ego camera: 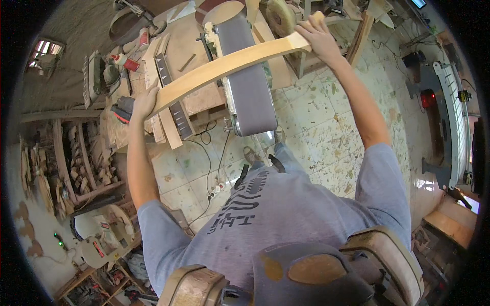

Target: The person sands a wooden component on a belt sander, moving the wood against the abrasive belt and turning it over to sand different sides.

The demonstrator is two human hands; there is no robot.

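Note:
A long, gently curved wooden piece [226, 68] lies crosswise over the grey abrasive belt [250, 91] of a belt sander. My left hand [145, 101] grips its left end, above the workbench's near left part. At the far right my right hand [319, 40] is wrapped around the other end, where the wood widens and bends. The piece hides a strip of the belt beneath it; whether it presses on the belt I cannot tell.
On the workbench [204, 86] lie wooden strips [168, 124], a glue bottle with a red label [125, 62] and a black-and-red tool [122, 109]. Cables [209, 168] and a power strip [216, 191] lie on the tiled floor [306, 122] by my feet. Offcuts [88, 168] fill a rack at left.

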